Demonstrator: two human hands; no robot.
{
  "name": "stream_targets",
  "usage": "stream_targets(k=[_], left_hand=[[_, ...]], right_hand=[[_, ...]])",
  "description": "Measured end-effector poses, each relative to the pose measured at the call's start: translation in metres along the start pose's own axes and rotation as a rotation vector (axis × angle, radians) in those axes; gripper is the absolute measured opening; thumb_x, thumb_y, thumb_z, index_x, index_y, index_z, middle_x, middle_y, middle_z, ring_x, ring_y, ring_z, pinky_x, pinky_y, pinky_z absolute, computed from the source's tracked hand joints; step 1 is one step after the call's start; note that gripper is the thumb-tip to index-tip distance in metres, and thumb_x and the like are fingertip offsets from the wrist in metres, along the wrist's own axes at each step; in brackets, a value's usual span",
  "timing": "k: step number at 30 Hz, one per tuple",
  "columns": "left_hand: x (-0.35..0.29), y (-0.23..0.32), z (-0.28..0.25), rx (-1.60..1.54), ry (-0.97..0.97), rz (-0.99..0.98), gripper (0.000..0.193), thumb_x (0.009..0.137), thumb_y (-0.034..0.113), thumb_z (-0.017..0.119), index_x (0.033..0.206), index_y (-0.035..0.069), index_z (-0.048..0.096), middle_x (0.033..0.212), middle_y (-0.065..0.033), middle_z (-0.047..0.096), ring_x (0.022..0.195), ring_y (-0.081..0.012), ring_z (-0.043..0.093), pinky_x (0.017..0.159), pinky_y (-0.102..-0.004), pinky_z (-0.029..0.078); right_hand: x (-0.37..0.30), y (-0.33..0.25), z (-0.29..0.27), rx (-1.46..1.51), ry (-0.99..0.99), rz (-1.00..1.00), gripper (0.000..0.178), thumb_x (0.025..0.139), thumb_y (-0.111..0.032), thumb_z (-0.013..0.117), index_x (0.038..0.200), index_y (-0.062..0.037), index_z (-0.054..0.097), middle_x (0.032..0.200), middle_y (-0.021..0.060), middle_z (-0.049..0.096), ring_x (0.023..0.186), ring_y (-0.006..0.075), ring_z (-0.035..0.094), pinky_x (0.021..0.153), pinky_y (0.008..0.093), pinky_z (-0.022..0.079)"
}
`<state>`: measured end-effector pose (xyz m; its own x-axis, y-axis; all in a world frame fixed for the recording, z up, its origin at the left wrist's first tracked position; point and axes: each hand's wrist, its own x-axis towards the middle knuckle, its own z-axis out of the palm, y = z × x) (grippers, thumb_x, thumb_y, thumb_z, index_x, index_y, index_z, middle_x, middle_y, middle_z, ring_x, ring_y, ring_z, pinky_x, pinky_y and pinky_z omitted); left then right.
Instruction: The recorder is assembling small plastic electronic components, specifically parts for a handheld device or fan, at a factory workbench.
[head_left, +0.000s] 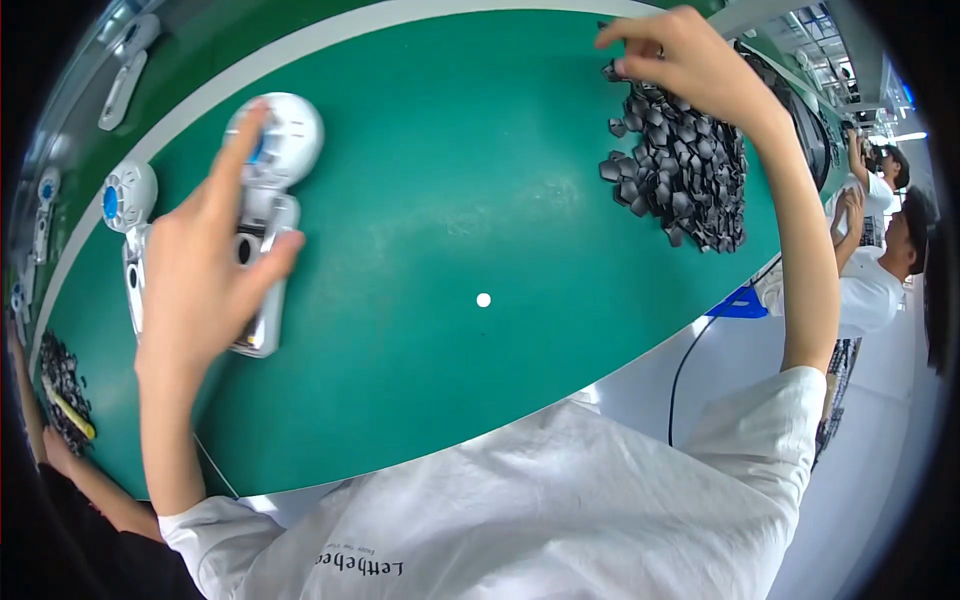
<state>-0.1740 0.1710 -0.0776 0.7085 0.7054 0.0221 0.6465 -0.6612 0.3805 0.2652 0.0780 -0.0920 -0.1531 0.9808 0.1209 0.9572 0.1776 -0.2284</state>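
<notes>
On the left of the green table, my left hand (195, 275) stretches over a white handheld fan (285, 140). Its index finger reaches onto the round head, partly covering the blue centre, and its thumb lies spread across the handle; the other fingers are hidden. A second white fan (130, 195) with a blue hub lies just left of this hand, partly covered by it. At the far right, my right hand (690, 65) hangs over the back end of a pile of small black angular pieces (690, 165). Its thumb and index finger are curved and apart, close to a few stray pieces.
More white fans lie beyond the pale table border, one at the back left (125, 85). A yellow-handled tool (75, 418) rests on another black pile near a co-worker's arm (100, 485). People in white shirts sit at the right, beside a blue container (738, 303) and a hanging cable.
</notes>
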Motion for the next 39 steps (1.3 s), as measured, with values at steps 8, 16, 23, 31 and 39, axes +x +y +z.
stream_targets(k=[8, 16, 23, 31, 39], left_hand=[[0.066, -0.034, -0.039, 0.225, 0.339, 0.234, 0.066, 0.090, 0.044, 0.070, 0.147, 0.016, 0.051, 0.104, -0.0192, 0.070, 0.101, -0.0360, 0.067, 0.082, -0.0470, 0.053], [0.203, -0.279, -0.093, 0.430, 0.151, -0.303, 0.085, 0.080, 0.052, 0.075, 0.150, 0.011, 0.048, 0.126, -0.0251, 0.069, 0.115, -0.0389, 0.067, 0.099, -0.0457, 0.053], [0.181, -0.154, -0.100, -0.001, 0.181, 0.042, 0.051, 0.083, 0.039, 0.075, 0.117, 0.001, 0.071, 0.107, -0.0193, 0.075, 0.094, -0.0285, 0.072, 0.082, -0.0387, 0.054], [0.003, 0.106, 0.013, 0.117, 0.001, 0.482, 0.058, 0.074, 0.019, 0.082, 0.128, 0.008, 0.067, 0.074, -0.0095, 0.056, 0.063, -0.0262, 0.058, 0.058, -0.0339, 0.046], [0.007, 0.115, 0.050, 0.075, -0.007, 0.568, 0.053, 0.060, 0.017, 0.089, 0.106, 0.004, 0.069, 0.086, -0.0080, 0.059, 0.070, -0.0269, 0.061, 0.058, -0.0353, 0.048]], right_hand=[[-0.052, -0.047, 0.002, 0.154, -0.111, 0.164, 0.021, 0.072, -0.004, 0.074, 0.090, 0.0025, 0.065, 0.073, 0.0140, 0.057, 0.069, 0.0272, 0.061, 0.064, 0.0398, 0.047], [-0.059, -0.078, 0.019, -0.262, 0.127, -0.033, 0.017, 0.075, 0.000, 0.070, 0.093, 0.0031, 0.069, 0.087, 0.0146, 0.062, 0.089, 0.0335, 0.064, 0.074, 0.0438, 0.054], [-0.060, -0.103, 0.008, -0.041, 0.329, -0.044, 0.022, 0.075, 0.009, 0.069, 0.095, 0.0022, 0.074, 0.083, 0.0118, 0.066, 0.074, 0.0268, 0.066, 0.064, 0.0338, 0.053], [-0.100, -0.124, 0.020, 0.145, 0.341, 0.022, 0.022, 0.075, 0.013, 0.069, 0.093, 0.0028, 0.074, 0.086, 0.0105, 0.071, 0.071, 0.0183, 0.067, 0.064, 0.0272, 0.052], [-0.106, -0.149, 0.019, 0.270, 0.424, -0.135, 0.035, 0.072, 0.017, 0.076, 0.104, 0.0150, 0.065, 0.100, 0.0202, 0.075, 0.077, 0.0208, 0.072, 0.070, 0.0299, 0.057]])
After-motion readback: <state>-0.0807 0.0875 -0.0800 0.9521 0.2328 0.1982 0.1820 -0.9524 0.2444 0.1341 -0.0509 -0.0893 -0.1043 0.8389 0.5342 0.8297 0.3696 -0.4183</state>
